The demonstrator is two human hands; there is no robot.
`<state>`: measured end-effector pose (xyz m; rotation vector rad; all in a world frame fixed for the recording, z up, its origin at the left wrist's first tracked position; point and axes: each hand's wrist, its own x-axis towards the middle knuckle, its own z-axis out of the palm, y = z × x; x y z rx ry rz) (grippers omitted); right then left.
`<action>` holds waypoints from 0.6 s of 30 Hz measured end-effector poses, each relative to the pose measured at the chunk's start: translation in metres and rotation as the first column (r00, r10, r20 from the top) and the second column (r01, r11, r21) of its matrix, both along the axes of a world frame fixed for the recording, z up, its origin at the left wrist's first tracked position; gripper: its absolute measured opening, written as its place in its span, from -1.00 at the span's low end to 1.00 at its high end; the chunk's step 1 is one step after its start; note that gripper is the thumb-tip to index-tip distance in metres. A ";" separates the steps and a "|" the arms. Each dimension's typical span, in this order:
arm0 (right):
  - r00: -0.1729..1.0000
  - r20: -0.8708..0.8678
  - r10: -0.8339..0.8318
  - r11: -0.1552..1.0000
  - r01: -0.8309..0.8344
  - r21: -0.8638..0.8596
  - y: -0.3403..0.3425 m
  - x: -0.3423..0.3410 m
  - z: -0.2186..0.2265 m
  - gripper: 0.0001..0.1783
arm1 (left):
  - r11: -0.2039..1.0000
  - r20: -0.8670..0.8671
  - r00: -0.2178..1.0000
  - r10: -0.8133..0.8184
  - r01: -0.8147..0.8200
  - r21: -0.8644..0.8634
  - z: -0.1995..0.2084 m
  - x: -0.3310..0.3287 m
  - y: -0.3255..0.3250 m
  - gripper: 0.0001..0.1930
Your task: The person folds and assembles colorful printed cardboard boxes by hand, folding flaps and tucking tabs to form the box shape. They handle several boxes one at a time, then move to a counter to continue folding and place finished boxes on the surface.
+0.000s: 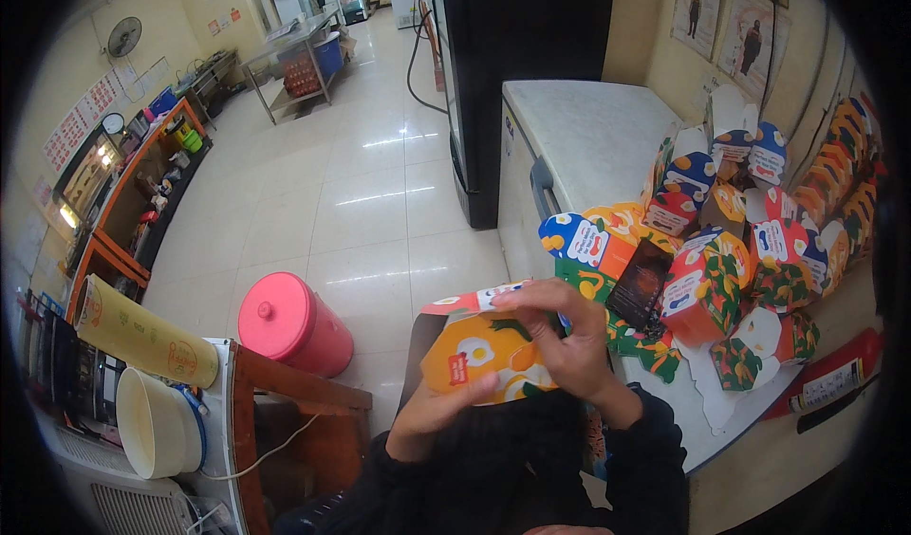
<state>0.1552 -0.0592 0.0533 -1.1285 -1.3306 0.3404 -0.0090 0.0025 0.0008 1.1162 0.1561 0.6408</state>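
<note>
A yellow paper food carton [474, 341] with egg and leaf pictures is between my two hands, above my lap. My left hand [438, 410] grips its lower near side, the thumb lying across the printed panel. Over the right side arches my right hand [574, 345], its fingertips on the pink-and-white top flap [474, 298] and its thumb against the panel. The flap stands folded over at the far edge. My left fingers are partly hidden behind the carton. Close to my right hand lie flat, unfolded cartons [607, 241] and a dark rectangular thing [639, 284] resembling a phone.
Several folded cartons [707, 284] crowd the white chest freezer [588, 118] at right, with stacked ones along the wall. A red fire extinguisher [835, 374] is beside them. At left are a pink lidded bin [294, 322], a cream tub [157, 426] and a yellow cylinder [142, 331].
</note>
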 end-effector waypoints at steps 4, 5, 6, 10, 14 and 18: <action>0.893 0.448 0.045 0.993 -0.091 0.080 0.006 0.002 0.002 -0.79 | 0.933 -0.117 0.926 0.359 -0.356 0.045 0.007 0.002 -0.006 -0.64; 0.909 0.411 0.074 0.995 -0.095 0.031 0.005 -0.004 0.004 -0.73 | 0.915 -0.089 0.911 0.403 -0.399 0.061 0.008 0.002 -0.006 -0.68; 0.919 0.388 0.066 0.995 -0.090 0.044 0.006 -0.004 0.001 -0.73 | 0.911 -0.099 0.906 0.411 -0.403 0.091 0.007 0.002 -0.007 -0.68; 0.957 0.282 0.062 0.996 -0.076 0.040 0.009 -0.004 -0.012 -0.77 | 0.913 -0.119 0.907 0.403 -0.389 0.123 0.008 0.007 -0.011 -0.67; 0.963 0.245 0.112 0.994 -0.105 -0.040 0.008 0.004 -0.006 -0.82 | 0.893 -0.108 0.894 0.434 -0.412 0.180 0.014 0.010 -0.019 -0.67; 0.950 0.231 0.208 0.978 -0.209 -0.020 0.007 0.007 0.002 -0.82 | 0.904 -0.099 0.902 0.421 -0.408 0.129 0.011 0.010 -0.018 -0.71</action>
